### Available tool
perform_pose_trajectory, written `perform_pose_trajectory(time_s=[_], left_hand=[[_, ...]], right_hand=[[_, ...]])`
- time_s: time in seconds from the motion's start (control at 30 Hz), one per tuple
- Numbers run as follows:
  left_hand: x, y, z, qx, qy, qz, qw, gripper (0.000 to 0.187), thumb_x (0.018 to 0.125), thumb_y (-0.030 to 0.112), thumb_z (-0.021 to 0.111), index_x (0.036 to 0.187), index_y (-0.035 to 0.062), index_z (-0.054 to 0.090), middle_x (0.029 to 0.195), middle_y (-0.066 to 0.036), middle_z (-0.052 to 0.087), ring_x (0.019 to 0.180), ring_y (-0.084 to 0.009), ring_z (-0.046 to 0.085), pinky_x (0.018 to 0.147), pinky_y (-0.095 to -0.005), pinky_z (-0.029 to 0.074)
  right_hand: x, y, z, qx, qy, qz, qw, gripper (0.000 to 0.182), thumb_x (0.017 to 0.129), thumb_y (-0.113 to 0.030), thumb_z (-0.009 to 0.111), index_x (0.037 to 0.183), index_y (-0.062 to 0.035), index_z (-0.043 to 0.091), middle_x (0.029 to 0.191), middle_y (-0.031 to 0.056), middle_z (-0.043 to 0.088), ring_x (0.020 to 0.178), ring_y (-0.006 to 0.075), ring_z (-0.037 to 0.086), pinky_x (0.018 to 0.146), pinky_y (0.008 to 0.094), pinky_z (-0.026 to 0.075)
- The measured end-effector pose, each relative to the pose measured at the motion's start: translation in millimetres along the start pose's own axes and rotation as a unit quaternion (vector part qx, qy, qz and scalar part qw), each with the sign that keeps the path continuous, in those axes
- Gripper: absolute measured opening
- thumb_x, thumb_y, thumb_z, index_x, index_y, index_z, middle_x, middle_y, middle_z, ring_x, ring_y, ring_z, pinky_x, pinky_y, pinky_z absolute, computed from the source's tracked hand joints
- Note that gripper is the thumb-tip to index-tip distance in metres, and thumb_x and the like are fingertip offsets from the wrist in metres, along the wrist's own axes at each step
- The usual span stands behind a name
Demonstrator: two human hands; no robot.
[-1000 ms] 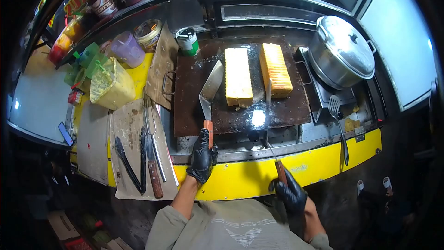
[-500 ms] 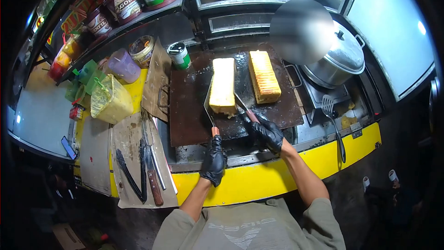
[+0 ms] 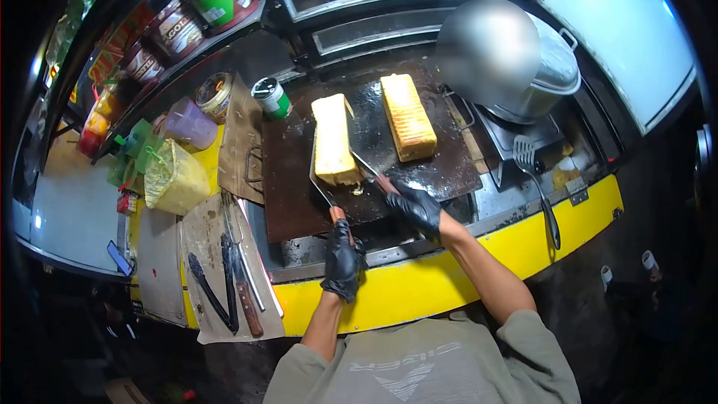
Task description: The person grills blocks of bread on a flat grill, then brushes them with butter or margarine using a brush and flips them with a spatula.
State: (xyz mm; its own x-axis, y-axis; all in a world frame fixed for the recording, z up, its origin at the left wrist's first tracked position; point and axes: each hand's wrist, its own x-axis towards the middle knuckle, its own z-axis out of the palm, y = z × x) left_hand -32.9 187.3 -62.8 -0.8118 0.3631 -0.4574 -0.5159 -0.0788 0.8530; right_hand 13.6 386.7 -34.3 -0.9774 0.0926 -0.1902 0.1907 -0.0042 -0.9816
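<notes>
On the dark griddle (image 3: 295,206) lie two blocks of toasted bread. My black-gloved left hand (image 3: 343,265) is closed round the wooden handle of a spatula (image 3: 321,193), whose blade stands against the left side of the left bread block (image 3: 333,138). My right hand (image 3: 416,211), gloved too, grips a second spatula (image 3: 366,166), its blade along that block's right side. The right bread block (image 3: 408,118) sits apart, its top ridged and browned, touched by neither tool.
A lidded metal pot (image 3: 550,78) and a slotted turner (image 3: 525,153) are at the right. Tongs (image 3: 213,299) and a knife lie on cardboard at left, near a yellowish tub (image 3: 176,178). A small can (image 3: 271,99) stands at the griddle's back left corner.
The view has shifted and tilted slightly. Both hands still hold the spatulas against the left block, which now leans a little differently in view.
</notes>
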Motion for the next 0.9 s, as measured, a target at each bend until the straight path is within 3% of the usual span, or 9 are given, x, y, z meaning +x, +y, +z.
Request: perform_pose_trajectory(time_s=[0.07,0.1,0.13,0.17,0.2,0.27,0.47,0.53,0.9], left_hand=[[1,10,-4,-0.031,-0.015,-0.062,0.997,0.038,0.096,0.049,0.043,0.071,0.0197,0.046,0.048,0.009,0.032,0.037,-0.0049,0.033,0.036,-0.0227,0.023],[1,17,-11,-0.122,-0.026,-0.102,0.987,0.039,0.094,0.051,0.044,0.070,0.0207,0.047,0.047,0.008,0.034,0.035,-0.0059,0.032,0.035,-0.0222,0.023],[-7,17,-16,-0.090,-0.012,-0.093,0.992,0.030,0.096,0.048,0.043,0.107,0.0208,0.039,0.057,0.009,0.039,0.039,-0.0049,0.030,0.037,-0.0219,0.023],[-15,21,-19,-0.055,0.001,-0.083,0.995,0.054,0.097,0.045,0.041,0.145,0.0208,0.031,0.066,0.009,0.044,0.042,-0.0038,0.028,0.039,-0.0217,0.023],[-12,20,-21,-0.046,-0.002,-0.084,0.995,0.054,0.097,0.045,0.041,0.145,0.0208,0.031,0.066,0.009,0.044,0.042,-0.0038,0.028,0.039,-0.0217,0.023],[-17,12,-28,-0.002,0.050,-0.041,0.998,0.028,0.094,0.049,0.046,0.087,0.0220,0.049,0.051,0.008,0.036,0.038,-0.0053,0.035,0.037,-0.0217,0.027],[-13,20,-11,0.001,0.007,-0.067,0.998,0.023,0.095,0.045,0.047,0.093,0.0224,0.049,0.051,0.008,0.035,0.039,-0.0051,0.035,0.037,-0.0218,0.027],[-10,18,-15,0.005,0.010,-0.074,0.997,0.023,0.095,0.045,0.047,0.093,0.0222,0.049,0.051,0.007,0.035,0.038,-0.0053,0.035,0.036,-0.0221,0.026],[-26,5,-17,-0.049,0.060,-0.062,0.995,0.020,0.096,0.042,0.045,0.102,0.0244,0.051,0.053,0.006,0.038,0.039,-0.0055,0.036,0.036,-0.0208,0.028]], right_hand=[[1,-7,-4,0.040,-0.006,-0.007,0.999,0.056,0.097,-0.039,0.043,0.141,-0.0055,0.037,0.141,0.0140,0.043,0.131,0.0215,0.039,0.106,0.0287,0.028],[-5,-5,-6,0.045,-0.003,-0.007,0.999,0.056,0.097,-0.039,0.043,0.141,-0.0055,0.037,0.141,0.0140,0.043,0.131,0.0215,0.039,0.106,0.0287,0.028],[-14,1,-7,0.019,0.000,-0.034,0.999,0.056,0.097,-0.039,0.042,0.141,-0.0059,0.036,0.141,0.0139,0.043,0.132,0.0213,0.039,0.106,0.0284,0.029],[-20,5,-7,-0.007,0.006,-0.063,0.998,0.056,0.097,-0.039,0.041,0.142,-0.0063,0.035,0.141,0.0138,0.043,0.132,0.0212,0.038,0.105,0.0280,0.030],[-25,4,-8,-0.009,0.007,-0.037,0.999,0.054,0.098,-0.037,0.039,0.143,-0.0082,0.033,0.141,0.0143,0.042,0.132,0.0204,0.037,0.105,0.0282,0.029],[-20,8,-9,-0.007,0.020,-0.044,0.999,0.054,0.098,-0.036,0.039,0.143,-0.0078,0.033,0.139,0.0152,0.044,0.131,0.0206,0.039,0.105,0.0284,0.031],[0,-10,2,0.040,0.005,0.089,0.995,0.054,0.095,-0.032,0.042,0.141,-0.0051,0.035,0.129,0.0197,0.054,0.124,0.0272,0.048,0.101,0.0322,0.037],[-11,21,15,-0.049,0.036,-0.112,0.992,0.053,0.095,-0.032,0.043,0.140,-0.0043,0.036,0.134,0.0193,0.049,0.128,0.0291,0.044,0.103,0.0323,0.034],[-71,7,-6,0.014,-0.016,-0.071,0.997,0.056,0.096,-0.034,0.048,0.141,-0.0046,0.034,0.141,0.0170,0.043,0.132,0.0276,0.039,0.106,0.0313,0.030]])
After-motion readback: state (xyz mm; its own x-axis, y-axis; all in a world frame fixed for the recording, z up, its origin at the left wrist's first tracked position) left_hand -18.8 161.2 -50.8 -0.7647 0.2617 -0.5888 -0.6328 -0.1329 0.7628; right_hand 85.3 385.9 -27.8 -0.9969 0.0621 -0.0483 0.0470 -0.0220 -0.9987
